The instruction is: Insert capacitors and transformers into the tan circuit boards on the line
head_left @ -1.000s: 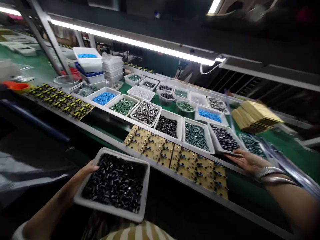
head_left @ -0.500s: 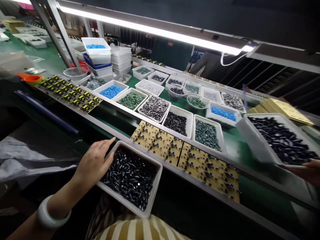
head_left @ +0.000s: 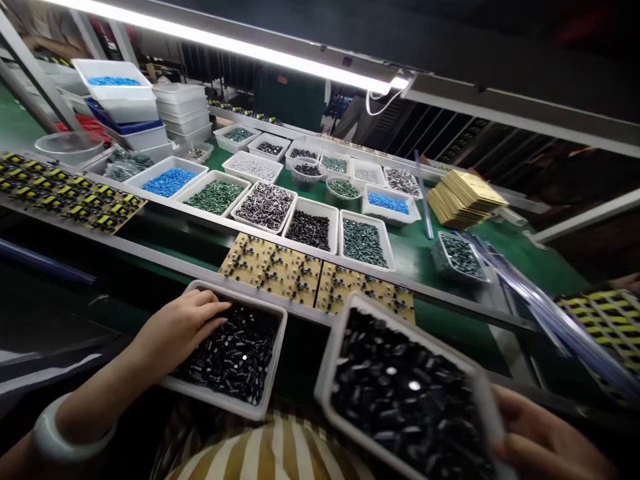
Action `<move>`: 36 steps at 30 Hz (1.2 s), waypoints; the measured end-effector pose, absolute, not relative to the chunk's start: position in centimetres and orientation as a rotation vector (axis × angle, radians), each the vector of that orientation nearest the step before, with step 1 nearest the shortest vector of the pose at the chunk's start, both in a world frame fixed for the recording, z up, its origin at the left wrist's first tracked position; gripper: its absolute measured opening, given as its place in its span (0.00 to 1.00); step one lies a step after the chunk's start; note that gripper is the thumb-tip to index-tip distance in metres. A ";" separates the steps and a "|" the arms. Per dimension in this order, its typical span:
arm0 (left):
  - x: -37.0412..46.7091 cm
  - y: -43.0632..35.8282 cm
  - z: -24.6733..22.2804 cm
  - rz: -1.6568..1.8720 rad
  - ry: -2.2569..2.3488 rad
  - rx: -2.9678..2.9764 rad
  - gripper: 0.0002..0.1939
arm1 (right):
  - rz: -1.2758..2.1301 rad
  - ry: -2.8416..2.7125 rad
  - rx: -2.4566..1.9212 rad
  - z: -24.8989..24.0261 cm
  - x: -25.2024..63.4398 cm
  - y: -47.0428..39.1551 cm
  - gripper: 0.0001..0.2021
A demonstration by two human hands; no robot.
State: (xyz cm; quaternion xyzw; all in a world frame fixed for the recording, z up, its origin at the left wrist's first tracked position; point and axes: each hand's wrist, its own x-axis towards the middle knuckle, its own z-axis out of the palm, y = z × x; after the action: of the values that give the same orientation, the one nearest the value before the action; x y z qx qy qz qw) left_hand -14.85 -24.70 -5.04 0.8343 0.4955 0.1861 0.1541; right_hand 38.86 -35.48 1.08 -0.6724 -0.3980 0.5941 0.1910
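My left hand [head_left: 183, 330] lies over the left rim of a white plastic bin [head_left: 281, 347] in front of my lap, its fingers stretched out above many small black cylindrical components [head_left: 235, 360]. Nothing shows between those fingers. My right hand [head_left: 545, 433] grips the right side of a second white bin [head_left: 327, 360], held tilted and blurred at lower right. It is heaped with similar black components [head_left: 405, 393]. Beyond the bins, two tan circuit boards [head_left: 273, 267] with parts on them sit side by side on the metal rail; the tilted bin covers part of the right one.
Rows of white bins with green [head_left: 213, 197], blue [head_left: 167, 181] and black parts [head_left: 310, 230] line the green bench. Tan boards [head_left: 463, 197] are stacked at right, near long clear tubes [head_left: 530, 303]. Yellow-and-black boards [head_left: 75, 197] lie left. A lamp [head_left: 240, 47] hangs overhead.
My right hand has brought its bin from the far right over the bench to beside the lap bin. My left hand's fingers reach further over the parts. The view has turned right.
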 end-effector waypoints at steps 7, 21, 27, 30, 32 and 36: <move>-15.5 -24.8 -5.1 0.597 1.392 2.384 0.18 | 1.740 -1.116 -1.776 -0.4 29.6 -34.9 0.23; -20.2 -23.8 -4.5 0.787 1.355 2.171 0.15 | 0.839 -2.016 -1.919 0.3 26.4 -30.5 0.14; -18.8 -23.5 -2.7 1.042 1.282 1.998 0.13 | 0.394 -2.510 -1.212 1.3 18.8 -26.6 0.08; -18.8 -23.0 -2.4 1.046 1.300 1.991 0.11 | 0.198 -2.698 -1.269 -0.3 15.8 -24.9 0.08; -19.0 -22.5 -2.3 1.047 1.299 1.968 0.10 | 0.143 -2.761 -1.294 -1.1 15.2 -24.4 0.04; -19.4 -21.3 -2.5 1.046 1.304 1.930 0.13 | 0.145 -2.797 -1.264 -1.4 15.6 -24.4 0.15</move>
State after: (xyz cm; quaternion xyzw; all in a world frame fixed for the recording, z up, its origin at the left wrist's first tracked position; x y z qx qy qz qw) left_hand -19.42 -21.35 -2.50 0.7235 0.4887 0.3920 0.2899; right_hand 15.62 -24.43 -1.41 -0.4112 -0.9097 0.0473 0.0343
